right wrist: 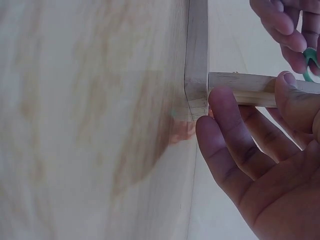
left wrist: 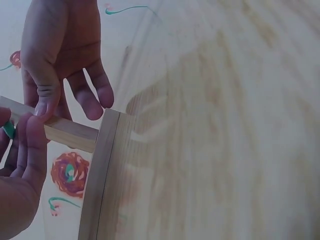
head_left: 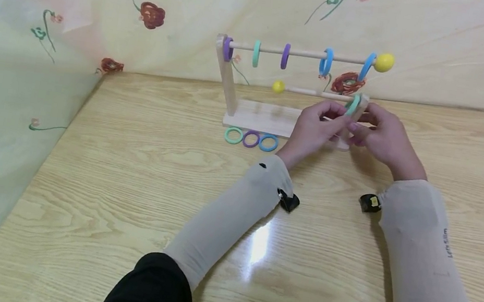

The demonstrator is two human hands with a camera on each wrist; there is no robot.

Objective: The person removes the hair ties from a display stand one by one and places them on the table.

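A wooden rack (head_left: 271,118) stands at the back of the table, with two rods ending in yellow balls. Near the inner end of the lower rod is a green ring (head_left: 352,105), pinched by my left hand (head_left: 314,128). My right hand (head_left: 384,136) grips the rack's short right post (right wrist: 245,89) between thumb and fingers. In the left wrist view the same ring (left wrist: 9,129) shows only partly behind the fingertips. Whether the ring's inner side touches the post cannot be seen.
On the upper rod (head_left: 305,54) hang purple, green and blue rings. A green ring (head_left: 233,135), a purple ring (head_left: 251,139) and a blue ring (head_left: 268,142) lie in a row before the base. Flowered cloth (head_left: 183,41) hangs behind the table.
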